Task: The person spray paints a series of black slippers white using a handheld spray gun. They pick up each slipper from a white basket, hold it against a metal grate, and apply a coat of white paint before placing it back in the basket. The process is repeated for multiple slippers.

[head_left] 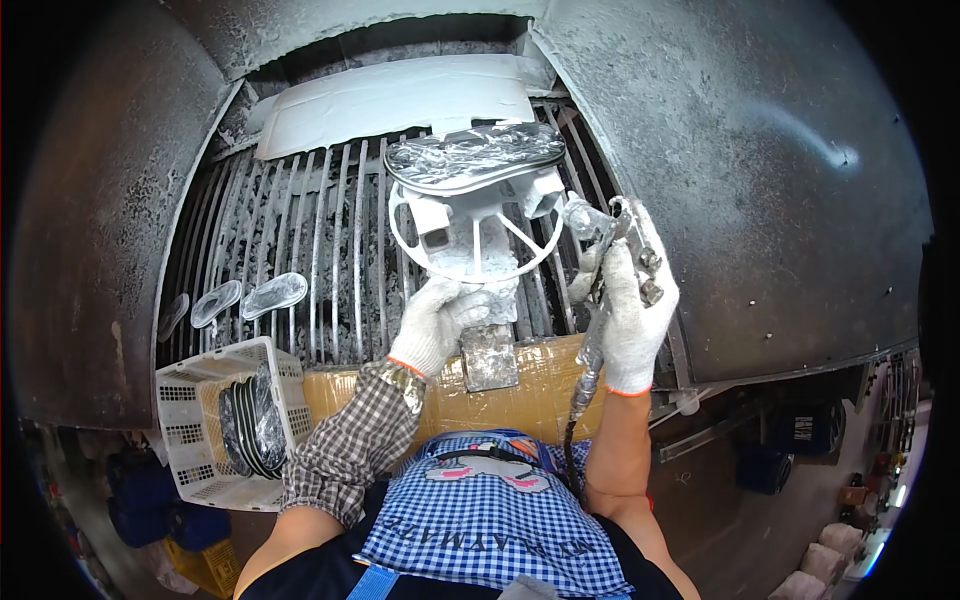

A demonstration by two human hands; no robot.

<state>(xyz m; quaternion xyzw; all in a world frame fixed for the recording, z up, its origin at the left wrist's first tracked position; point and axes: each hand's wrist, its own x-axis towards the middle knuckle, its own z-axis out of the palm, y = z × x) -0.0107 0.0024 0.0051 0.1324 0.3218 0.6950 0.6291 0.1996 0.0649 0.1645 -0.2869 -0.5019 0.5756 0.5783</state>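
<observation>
An oval piece with a white rim and crinkled shiny film over its top [475, 158] rests on white-crusted blocks. These sit on a round, spoked turntable stand [478, 245], thickly coated in white. My left hand [432, 325], in a white knit glove, is closed at the near edge of the stand, its fingertips partly hidden. To the right of the stand, my gloved right hand [640, 290] is wrapped around a spray gun [605, 245], its nozzle end toward the oval piece. A hose [578, 410] hangs down from the gun past my forearm.
Metal bars [320, 250] run beneath the stand, with several film-covered oval pieces [275, 296] at the left. A white plastic basket [180, 405] holds more wrapped pieces. Cardboard [400, 95] leans at the back. Metal side walls [780, 220] enclose the booth; tape-covered cardboard [345, 398] lines its front edge.
</observation>
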